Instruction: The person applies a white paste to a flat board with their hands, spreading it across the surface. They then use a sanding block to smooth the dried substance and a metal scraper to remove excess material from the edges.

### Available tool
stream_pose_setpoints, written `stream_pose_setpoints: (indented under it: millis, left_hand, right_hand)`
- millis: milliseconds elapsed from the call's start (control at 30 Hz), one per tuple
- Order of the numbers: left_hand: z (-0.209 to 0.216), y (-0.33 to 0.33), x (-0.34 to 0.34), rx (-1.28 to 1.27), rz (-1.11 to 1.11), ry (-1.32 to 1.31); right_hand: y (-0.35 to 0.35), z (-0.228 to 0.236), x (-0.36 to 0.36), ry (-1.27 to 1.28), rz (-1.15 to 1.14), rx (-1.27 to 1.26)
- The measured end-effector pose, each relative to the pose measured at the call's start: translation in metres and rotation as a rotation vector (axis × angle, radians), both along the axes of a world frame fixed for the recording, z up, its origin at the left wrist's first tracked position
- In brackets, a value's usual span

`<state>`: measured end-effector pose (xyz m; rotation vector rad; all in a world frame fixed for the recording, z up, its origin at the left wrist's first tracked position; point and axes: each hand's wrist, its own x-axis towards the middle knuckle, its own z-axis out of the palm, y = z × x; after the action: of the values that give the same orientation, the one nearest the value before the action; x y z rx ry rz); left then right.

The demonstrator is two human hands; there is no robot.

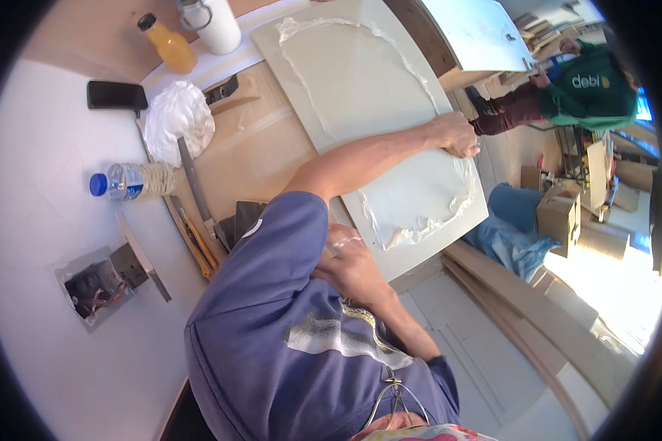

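Observation:
A pale grey flat panel (360, 81) lies across the worktop, a whitish, glossy bead of adhesive (460, 202) running in a rough loop near its edges. My left arm reaches over it, and my left hand (454, 134) is closed at the panel's right edge. Whatever its curled fingers hold is hidden. Close to my chest, beneath the left arm, is my right hand (351, 261), with a whitish smear or strip on it. The left sleeve covers part of its fingers, so its grip does not show.
Left of the panel are a crumpled white bag (180, 121), a water bottle (132, 181), a phone (116, 95), a juice bottle (168, 44) and a white flask (215, 26). An open wall socket box (95, 289) shows wires. Another person (588, 84) stands at the right, near cardboard boxes (560, 214).

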<state>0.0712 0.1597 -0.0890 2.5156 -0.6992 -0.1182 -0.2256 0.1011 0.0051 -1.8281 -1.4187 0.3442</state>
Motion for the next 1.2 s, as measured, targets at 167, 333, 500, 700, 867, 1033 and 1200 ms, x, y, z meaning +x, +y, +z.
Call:
stream_pose_setpoints:
  millis: [167, 333, 500, 700, 867, 1033, 1200]
  left_hand:
    - [0.012, -0.006, -0.008, -0.070, -0.037, -0.042]
    - [0.014, -0.015, 0.000, -0.056, -0.080, -0.017]
    - [0.007, 0.001, 0.008, 0.006, -0.007, -0.041]
    - [0.013, -0.009, 0.007, 0.024, -0.040, -0.019]
    - [0.015, 0.003, 0.001, -0.079, -0.044, -0.070]
    - [0.030, -0.003, -0.013, -0.174, 0.016, -0.074]
    - [0.030, 0.014, -0.030, -0.443, 0.162, -0.235]
  right_hand:
    - [-0.094, 0.001, 0.032, 0.118, -0.839, -0.162]
    - [-0.176, -0.058, 0.057, -0.100, -1.459, -0.085]
    - [-0.212, -0.119, 0.059, 0.325, -1.564, 0.118]
    - [-0.187, -0.132, 0.048, 1.172, -1.420, 0.646]
    - [-0.151, -0.097, 0.056, 1.326, -1.229, 0.780]
    - [-0.170, -0.115, 0.056, 1.285, -1.101, 0.686]
    - [-0.175, -0.101, 0.061, 1.338, -0.879, 0.599]
